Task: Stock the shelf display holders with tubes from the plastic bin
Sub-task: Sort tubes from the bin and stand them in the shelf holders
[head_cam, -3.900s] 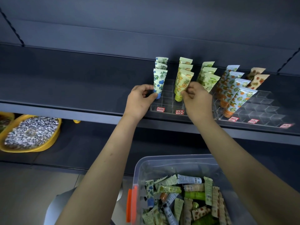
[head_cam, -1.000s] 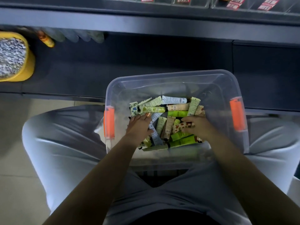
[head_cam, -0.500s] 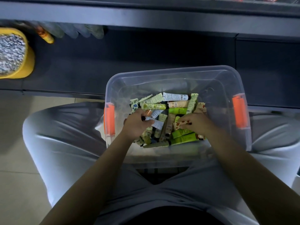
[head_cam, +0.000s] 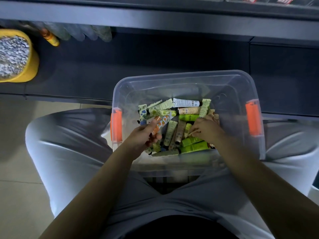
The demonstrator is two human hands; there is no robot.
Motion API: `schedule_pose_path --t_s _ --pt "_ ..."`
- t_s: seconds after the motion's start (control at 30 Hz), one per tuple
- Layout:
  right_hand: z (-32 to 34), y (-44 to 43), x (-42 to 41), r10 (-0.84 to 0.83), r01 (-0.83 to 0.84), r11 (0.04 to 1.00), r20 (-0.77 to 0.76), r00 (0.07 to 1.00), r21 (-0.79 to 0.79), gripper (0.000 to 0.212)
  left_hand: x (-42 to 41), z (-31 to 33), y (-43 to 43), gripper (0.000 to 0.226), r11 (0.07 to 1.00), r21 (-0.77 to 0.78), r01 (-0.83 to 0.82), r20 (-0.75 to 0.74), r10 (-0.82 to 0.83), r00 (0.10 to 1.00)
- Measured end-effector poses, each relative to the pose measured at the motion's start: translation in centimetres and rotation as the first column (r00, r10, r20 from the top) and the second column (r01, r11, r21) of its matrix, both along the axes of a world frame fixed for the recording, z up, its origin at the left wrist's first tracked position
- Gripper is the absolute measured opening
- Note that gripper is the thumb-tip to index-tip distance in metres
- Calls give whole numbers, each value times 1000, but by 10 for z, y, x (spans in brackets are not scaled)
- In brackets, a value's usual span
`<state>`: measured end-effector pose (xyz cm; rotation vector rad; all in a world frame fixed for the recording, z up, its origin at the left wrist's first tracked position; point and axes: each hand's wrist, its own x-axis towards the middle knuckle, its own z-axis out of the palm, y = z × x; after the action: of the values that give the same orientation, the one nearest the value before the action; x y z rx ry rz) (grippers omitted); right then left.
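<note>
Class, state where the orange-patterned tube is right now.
In the head view, the orange-patterned tube is held in the left hand, over the left side of the clear plastic bin, near its orange latch.

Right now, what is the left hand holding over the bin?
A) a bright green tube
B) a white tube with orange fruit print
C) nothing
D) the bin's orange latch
B: the left hand grips a white tube with orange fruit print, held above the other tubes in the plastic bin.
</note>
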<state>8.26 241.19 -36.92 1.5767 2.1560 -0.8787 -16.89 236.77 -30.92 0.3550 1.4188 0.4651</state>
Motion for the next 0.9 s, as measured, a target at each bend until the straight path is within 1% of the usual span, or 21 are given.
schedule_pose_path --t_s 0.07,0.1,0.17,0.2,0.23,0.3,0.37,0.4,0.5,0.57,0.67,0.7,0.77,0.83,0.9 --pt "-2 0 1 -9 10 1000 -23 1000 22 18 2 1 1 43 1000 -2 -9 69 9 998" --pt "-2 0 2 -38 40 999 -57 998 34 19 2 2 2 40 1000 -5 -25 102 26 994" --pt "2 2 2 -159 169 985 -181 971 40 21 4 5 4 31 999 -4 -54 166 54 985" --pt "6 4 1 -243 258 966 -271 931 22 22 4 6 4 27 998 4 -65 201 63 978" --pt "14 6 -2 -344 360 933 -370 863 -25 25 4 7 5 25 997 18 -76 233 70 970" --pt "40 6 -12 -537 543 824 -527 659 -162 29 5 11 5 24 993 48 -110 267 94 959" --pt "65 3 -20 -614 644 729 -636 467 -231 28 5 15 5 22 983 83 -163 283 134 950" --pt "74 0 -23 -623 671 698 -674 397 -250 24 5 18 5 22 978 106 -179 294 141 945" --pt "98 -15 -29 -632 714 631 -734 246 -304 15 5 28 3 23 968 184 -170 285 113 952" --pt "108 -25 -32 -649 736 572 -749 135 -362 14 5 37 1 23 960 223 -169 255 110 961" --pt "123 -37 -35 -646 728 516 -763 -16 -451 17 5 53 -4 27 944 286 -162 232 95 968" --pt "130 -40 -35 -641 723 507 -766 -47 -469 17 5 60 -5 27 938 310 -157 227 88 970" --pt "140 -43 -35 -636 721 496 -768 -77 -484 14 4 69 -7 21 921 359 -154 219 78 973" --pt "154 -43 -35 -615 722 483 -779 -124 -496 11 3 79 -8 20 895 416 -159 212 74 974" --pt "166 -41 -36 -606 711 445 -768 -209 -544 12 3 88 -7 20 866 469 -172 215 77 974"
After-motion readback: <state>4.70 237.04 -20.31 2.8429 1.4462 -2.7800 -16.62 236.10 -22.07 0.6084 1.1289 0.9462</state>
